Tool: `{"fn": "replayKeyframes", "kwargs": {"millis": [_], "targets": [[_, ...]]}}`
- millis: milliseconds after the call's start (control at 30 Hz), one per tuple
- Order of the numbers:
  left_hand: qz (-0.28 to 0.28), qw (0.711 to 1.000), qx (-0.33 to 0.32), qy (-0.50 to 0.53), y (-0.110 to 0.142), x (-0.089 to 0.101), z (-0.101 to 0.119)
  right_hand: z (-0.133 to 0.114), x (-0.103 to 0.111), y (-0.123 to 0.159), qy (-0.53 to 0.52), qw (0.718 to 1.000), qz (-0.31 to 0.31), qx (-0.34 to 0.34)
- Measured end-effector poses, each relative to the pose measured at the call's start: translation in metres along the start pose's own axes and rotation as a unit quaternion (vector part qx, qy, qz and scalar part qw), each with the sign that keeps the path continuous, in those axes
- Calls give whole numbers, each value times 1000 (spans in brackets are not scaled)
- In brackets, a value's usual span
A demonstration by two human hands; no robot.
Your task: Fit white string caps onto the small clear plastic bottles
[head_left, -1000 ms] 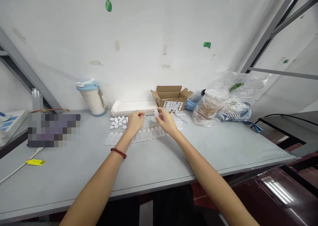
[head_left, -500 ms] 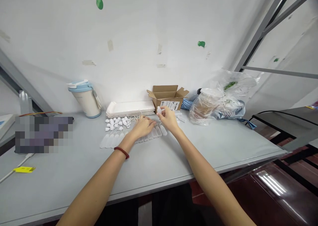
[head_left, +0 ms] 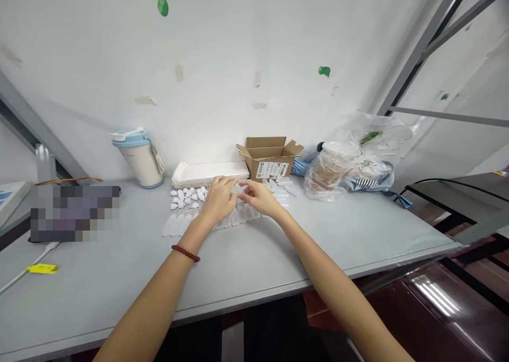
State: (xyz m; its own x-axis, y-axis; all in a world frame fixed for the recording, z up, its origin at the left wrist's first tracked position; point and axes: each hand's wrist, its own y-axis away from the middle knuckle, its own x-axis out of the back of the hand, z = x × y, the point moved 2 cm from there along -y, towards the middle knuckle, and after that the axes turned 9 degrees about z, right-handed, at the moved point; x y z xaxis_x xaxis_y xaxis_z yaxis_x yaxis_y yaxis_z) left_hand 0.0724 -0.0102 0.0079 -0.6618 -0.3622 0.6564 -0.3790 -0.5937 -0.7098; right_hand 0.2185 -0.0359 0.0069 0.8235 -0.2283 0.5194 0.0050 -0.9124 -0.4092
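Note:
My left hand [head_left: 218,199] and my right hand [head_left: 261,199] meet just in front of the cardboard box. Between their fingertips is a small translucent plastic piece [head_left: 238,188], pinched from both sides and partly hidden by the fingers. Under and beside the hands runs a row of flat, round-ended translucent plastic pieces [head_left: 174,225] on the table. Behind the row's left part lies a cluster of small white caps [head_left: 186,195]. More clear plastic pieces [head_left: 283,183] lie just right of my right hand.
The open cardboard box [head_left: 268,158] stands at the wall beside a stack of white flat packs [head_left: 210,172]. A white and blue tumbler [head_left: 139,160] is at back left. Bagged containers [head_left: 332,168] stand at right. A cable [head_left: 43,253] crosses the left side of the table [head_left: 254,261].
My right hand has moved left and down from the box front with the plastic piece. My left hand has shifted left and up, and its fingers now meet the right hand's at the piece.

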Motion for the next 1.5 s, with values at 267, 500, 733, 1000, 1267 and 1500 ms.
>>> {"fn": "replayKeyframes", "kwargs": {"millis": [267, 500, 733, 1000, 1267, 1500], "targets": [[28, 999, -33, -3, -1, 0, 5, 2, -3, 0, 58, 998, 17, 12], [25, 998, -50, -43, 0, 4, 8, 4, 0, -1, 60, 997, 41, 7], [14, 996, -71, -47, 0, 7, 14, 5, -3, 0, 40, 998, 37, 24], [9, 996, -83, -22, -1, 9, 20, 3, 0, 1, -33, 998, 56, 4], [49, 996, -77, 6, -1, 10, 23, 8, -1, -2, -88, 994, 70, -12], [54, 996, -67, 15, 0, 9, 27, 9, 0, -2, -54, 995, 88, -8]]}}
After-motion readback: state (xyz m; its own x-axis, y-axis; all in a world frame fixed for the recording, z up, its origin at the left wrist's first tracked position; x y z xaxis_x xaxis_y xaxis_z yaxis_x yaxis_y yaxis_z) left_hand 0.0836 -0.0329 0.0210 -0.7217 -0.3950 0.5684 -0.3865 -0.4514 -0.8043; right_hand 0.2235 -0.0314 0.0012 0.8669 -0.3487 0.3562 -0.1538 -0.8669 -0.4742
